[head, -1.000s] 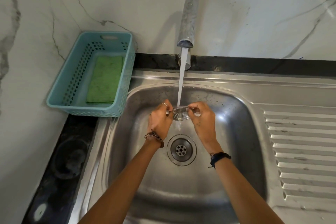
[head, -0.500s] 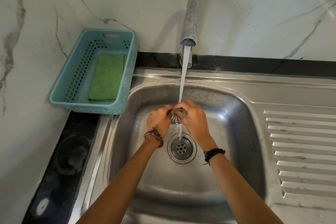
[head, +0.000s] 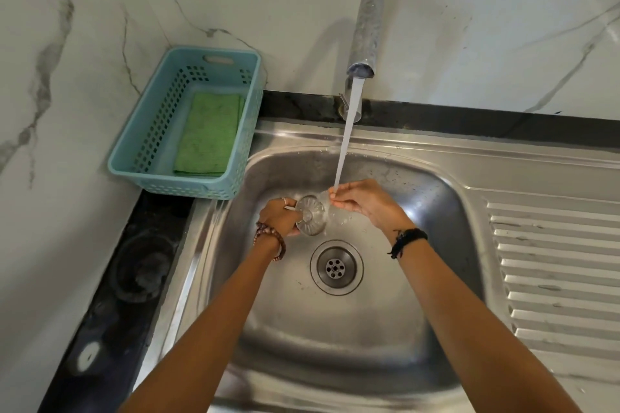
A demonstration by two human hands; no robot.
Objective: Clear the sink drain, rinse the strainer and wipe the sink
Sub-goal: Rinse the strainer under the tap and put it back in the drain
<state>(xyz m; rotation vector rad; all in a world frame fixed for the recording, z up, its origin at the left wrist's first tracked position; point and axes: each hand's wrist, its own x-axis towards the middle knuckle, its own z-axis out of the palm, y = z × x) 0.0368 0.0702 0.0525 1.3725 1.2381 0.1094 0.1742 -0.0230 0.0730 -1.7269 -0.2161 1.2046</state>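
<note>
Both forearms reach forward over the sink (head: 446, 211), wrists level above the drain (head: 336, 267). The left hand (head: 277, 219) grips the strainer (head: 311, 215) by its rim, fingers curled round it, the disc tilted on edge and facing right, just left of the stream (head: 347, 134) from the tap (head: 365, 33). The right hand (head: 364, 202) is palm-down, its fingers straight and close together with the tips in the water; whether they touch the strainer is hard to tell. A green cloth (head: 208, 134) lies in the basket (head: 144, 157) on the desk (head: 110, 295).
</note>
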